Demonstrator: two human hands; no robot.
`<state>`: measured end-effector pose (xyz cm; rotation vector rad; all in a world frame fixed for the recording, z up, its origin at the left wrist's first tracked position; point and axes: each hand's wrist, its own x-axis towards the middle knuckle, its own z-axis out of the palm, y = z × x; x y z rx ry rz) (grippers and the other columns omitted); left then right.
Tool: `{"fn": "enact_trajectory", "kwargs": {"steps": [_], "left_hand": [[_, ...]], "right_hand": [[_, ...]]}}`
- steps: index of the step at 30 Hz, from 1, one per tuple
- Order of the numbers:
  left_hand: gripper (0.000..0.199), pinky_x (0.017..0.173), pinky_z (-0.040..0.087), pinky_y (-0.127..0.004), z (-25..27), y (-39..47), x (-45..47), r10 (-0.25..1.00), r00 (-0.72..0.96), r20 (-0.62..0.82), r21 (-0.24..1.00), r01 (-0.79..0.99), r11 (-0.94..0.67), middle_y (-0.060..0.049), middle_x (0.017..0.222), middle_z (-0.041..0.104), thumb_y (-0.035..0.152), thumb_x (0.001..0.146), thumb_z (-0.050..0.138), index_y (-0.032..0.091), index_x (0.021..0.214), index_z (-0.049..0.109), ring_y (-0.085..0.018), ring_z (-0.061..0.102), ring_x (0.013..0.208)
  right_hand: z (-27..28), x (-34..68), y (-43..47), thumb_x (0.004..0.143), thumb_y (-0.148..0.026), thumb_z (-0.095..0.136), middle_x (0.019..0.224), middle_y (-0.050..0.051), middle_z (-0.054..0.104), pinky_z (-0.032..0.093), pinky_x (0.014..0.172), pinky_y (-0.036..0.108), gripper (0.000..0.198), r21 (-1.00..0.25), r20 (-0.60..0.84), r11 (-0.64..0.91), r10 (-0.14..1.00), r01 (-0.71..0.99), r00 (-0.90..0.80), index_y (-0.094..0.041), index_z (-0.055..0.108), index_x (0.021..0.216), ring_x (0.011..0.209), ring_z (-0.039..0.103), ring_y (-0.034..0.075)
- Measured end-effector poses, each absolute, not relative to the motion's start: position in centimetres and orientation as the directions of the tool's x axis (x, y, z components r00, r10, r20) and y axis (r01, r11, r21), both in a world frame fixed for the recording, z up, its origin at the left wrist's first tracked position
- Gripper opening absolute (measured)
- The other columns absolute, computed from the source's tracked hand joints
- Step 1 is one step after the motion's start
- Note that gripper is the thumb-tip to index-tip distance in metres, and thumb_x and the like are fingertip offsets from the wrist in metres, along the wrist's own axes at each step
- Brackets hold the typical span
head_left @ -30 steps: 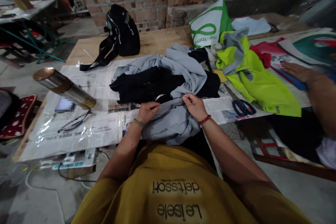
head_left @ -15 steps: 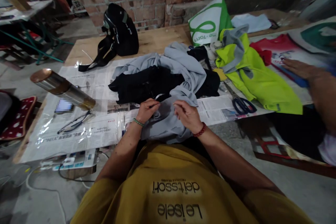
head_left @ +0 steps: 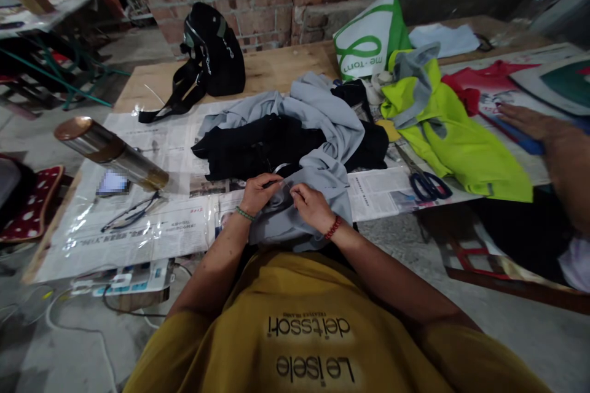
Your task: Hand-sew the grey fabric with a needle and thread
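My left hand (head_left: 258, 195), with a green bracelet, is in a pinch above the near part of the grey cloth (head_left: 281, 221). Close to it on the right, my right hand (head_left: 314, 206), with a red beaded bracelet, also has thumb and forefinger pressed together. Whatever lies between the fingertips of either hand is too small to make out. The grey cloth runs from my lap up over the table edge and loops around a black garment (head_left: 262, 144), which lies just beyond my hands.
Scissors (head_left: 428, 185) and a yellow-green garment (head_left: 465, 141) lie to the right. A co-worker's hand (head_left: 525, 120) rests near an iron (head_left: 562, 83). At left are a metal flask (head_left: 110, 150) and eyeglasses (head_left: 131, 215). A black bag (head_left: 224, 55) and green-white bag (head_left: 369, 37) stand behind.
My right hand has moved left and slightly down, closer to my left hand, which stays nearly in place. At far right, the iron has become clearer to see.
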<state>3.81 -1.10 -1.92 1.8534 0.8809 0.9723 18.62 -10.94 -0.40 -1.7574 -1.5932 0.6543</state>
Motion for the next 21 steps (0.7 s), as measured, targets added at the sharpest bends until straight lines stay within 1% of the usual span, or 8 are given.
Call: {"fn": "enact_trajectory", "kwargs": {"steps": [6, 14, 18, 21], "left_hand": [[0.012, 0.073, 0.052, -0.026, -1.78, -1.24, 3.86, 0.857, 0.435, 0.276, 0.904, 0.185, -0.385, -0.002, 0.079, 0.073, 0.025, 0.072, 0.069, 0.019, 0.081, 0.074, -0.015, 0.066, 0.075], [0.011, 0.072, 0.053, -0.026, -1.69, -1.22, 3.80, 0.849, 0.451, 0.275, 0.894, 0.205, -0.398, -0.002, 0.079, 0.072, 0.023, 0.074, 0.068, 0.019, 0.081, 0.073, -0.015, 0.066, 0.075], [0.010, 0.075, 0.053, -0.027, -1.55, -1.29, 3.78, 0.831, 0.467, 0.302, 0.882, 0.194, -0.429, -0.002, 0.079, 0.072, 0.021, 0.075, 0.066, 0.019, 0.081, 0.073, -0.015, 0.066, 0.076], [0.009, 0.076, 0.052, -0.027, -1.43, -1.30, 3.77, 0.809, 0.492, 0.321, 0.872, 0.180, -0.456, -0.003, 0.080, 0.073, 0.022, 0.075, 0.066, 0.019, 0.079, 0.074, -0.015, 0.066, 0.078]], "right_hand": [[-0.24, 18.45, -10.97, 0.089, -0.023, 0.041, 0.061, -0.003, 0.055, 0.037, 0.062, 0.025, 0.016, -0.780, 0.058, -0.046, 0.988, 0.625, 0.145, -0.021, 0.056, 0.085, 0.059, 0.052, 0.013], [-0.18, 18.44, -11.03, 0.086, -0.021, 0.042, 0.060, -0.003, 0.055, 0.036, 0.061, 0.024, 0.014, -0.786, 0.069, -0.041, 0.986, 0.617, 0.153, -0.021, 0.056, 0.082, 0.060, 0.051, 0.013], [-0.15, 18.40, -10.69, 0.086, -0.020, 0.042, 0.060, -0.003, 0.056, 0.036, 0.061, 0.024, 0.014, -0.788, 0.067, -0.047, 0.985, 0.614, 0.160, -0.021, 0.056, 0.082, 0.060, 0.052, 0.013], [-0.12, 18.24, -10.44, 0.087, -0.022, 0.041, 0.059, -0.003, 0.055, 0.037, 0.062, 0.025, 0.016, -0.787, 0.065, -0.050, 0.984, 0.615, 0.164, -0.021, 0.055, 0.080, 0.059, 0.052, 0.013]]}}
